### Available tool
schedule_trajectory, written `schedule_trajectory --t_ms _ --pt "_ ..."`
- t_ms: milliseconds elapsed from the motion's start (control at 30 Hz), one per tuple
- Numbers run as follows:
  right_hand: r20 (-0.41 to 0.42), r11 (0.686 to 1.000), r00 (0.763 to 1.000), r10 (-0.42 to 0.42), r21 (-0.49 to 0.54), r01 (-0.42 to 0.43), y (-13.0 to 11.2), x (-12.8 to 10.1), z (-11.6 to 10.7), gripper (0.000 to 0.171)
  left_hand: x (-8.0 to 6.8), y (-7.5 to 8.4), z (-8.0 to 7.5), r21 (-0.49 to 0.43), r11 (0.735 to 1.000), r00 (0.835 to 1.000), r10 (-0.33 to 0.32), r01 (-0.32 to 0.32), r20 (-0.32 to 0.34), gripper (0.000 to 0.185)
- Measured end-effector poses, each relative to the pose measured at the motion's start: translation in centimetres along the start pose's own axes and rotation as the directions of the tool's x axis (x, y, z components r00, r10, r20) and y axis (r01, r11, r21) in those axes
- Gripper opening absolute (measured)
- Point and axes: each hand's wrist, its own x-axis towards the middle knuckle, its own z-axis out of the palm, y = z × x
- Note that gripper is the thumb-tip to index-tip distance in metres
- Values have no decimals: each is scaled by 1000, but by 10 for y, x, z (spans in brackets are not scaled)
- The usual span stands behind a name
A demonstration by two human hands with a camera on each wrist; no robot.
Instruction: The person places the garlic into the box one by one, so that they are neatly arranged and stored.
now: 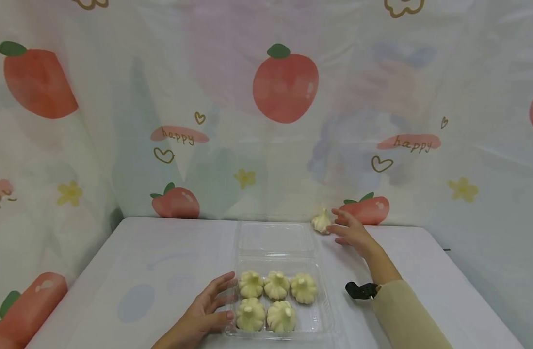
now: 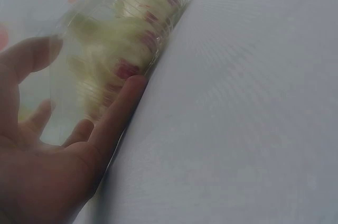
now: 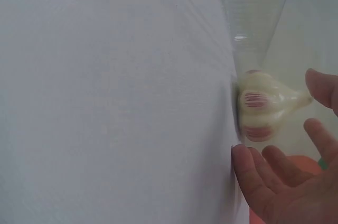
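Observation:
A clear plastic clamshell box (image 1: pixel 325 317) lies with its lid (image 1: pixel 275 240) folded back on the table. Inside sit several garlic bulbs (image 1: pixel 281 316), three across the back and two in front, leaving the front right corner bare. My left hand (image 1: pixel 201 310) is against the box's left wall, fingers extended; in the left wrist view its fingers (image 2: pixel 124 105) touch the clear side beside the bulbs. A single garlic bulb (image 1: pixel 321 222) stands at the table's far edge, right of the lid. Just right of that bulb, my right hand (image 1: pixel 353 235) has its fingers spread, grasping nothing.
A white-covered table (image 1: pixel 174 261) holds everything. Behind it hangs a printed cloth (image 1: pixel 231 72) with fruit and hearts, close to the far edge. A black strap-like piece (image 1: pixel 361 290) sticks out at the right wrist, by the beige sleeve (image 1: pixel 406 315).

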Motion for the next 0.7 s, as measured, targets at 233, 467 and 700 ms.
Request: schedule_trajectory --t_ms 233,467,700 --pt "-25 998 999 39 -44 -40 2 10 4 69 1 -2 0 0 1000 1000 2 -2 -3 66" --pt "-34 998 999 41 -55 -43 0 15 10 70 0 -1 0 5 1000 1000 -16 16 -5 65" --pt "-37 996 998 53 -67 -55 -3 18 13 69 -1 2 1 2 1000 1000 -20 20 -5 63"
